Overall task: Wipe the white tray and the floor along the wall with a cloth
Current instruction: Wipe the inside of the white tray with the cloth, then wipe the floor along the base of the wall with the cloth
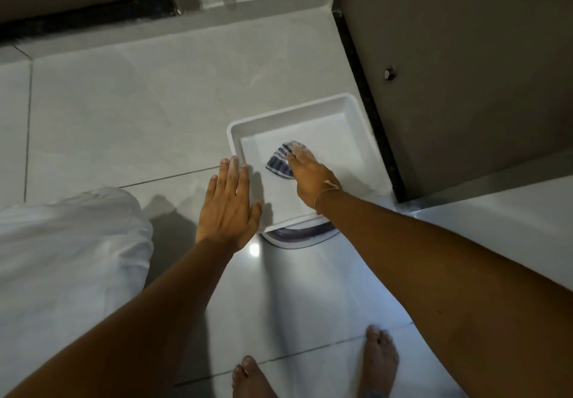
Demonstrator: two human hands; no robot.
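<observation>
A white square tray (350, 109) lies on the pale floor tiles beside the dark wall on the right. Inside it, a blue-and-white striped cloth (280, 160) is pressed flat against the tray's bottom under my right hand (310, 177), fingers spread over it. My left hand (228, 204) rests flat, palm down, on the tray's left rim and the floor beside it, holding nothing. A thin thread bracelet circles my right wrist.
A second white object with a dark blue band (302, 236) sticks out from under the tray's near edge. A white bundle of fabric (68, 258) sits at the left. Bare feet (379, 360) stand below. A dark skirting strip (366, 103) runs along the right wall.
</observation>
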